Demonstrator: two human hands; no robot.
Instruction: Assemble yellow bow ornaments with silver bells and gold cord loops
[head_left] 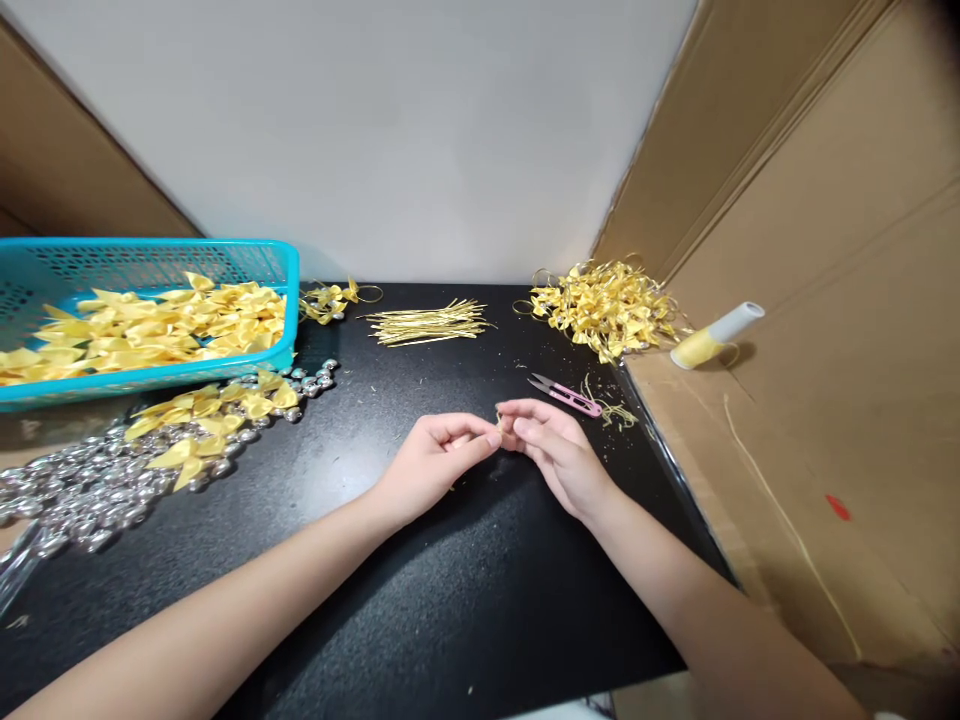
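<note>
My left hand [442,460] and my right hand [559,450] meet fingertip to fingertip above the black table [360,610]. Both are closed in a pinch on a thin gold cord [500,424], of which only a short bit shows; the fingers hide the rest. Just beyond my right hand lie pink thread snips [568,395], with cord scraps [619,412] beside them. Farther back is a bundle of straight gold cords [429,323]. A heap of yellow ribbon bows with cord loops [611,308] sits at the back right.
At left stands a blue basket [294,300] of yellow ribbon bows [165,325]. Silver beads [97,480] lie before it, some under loose bows [187,455]. A white tube wrapped in yellow [716,335] stands on the cardboard at right. Cardboard walls [825,200] flank the table.
</note>
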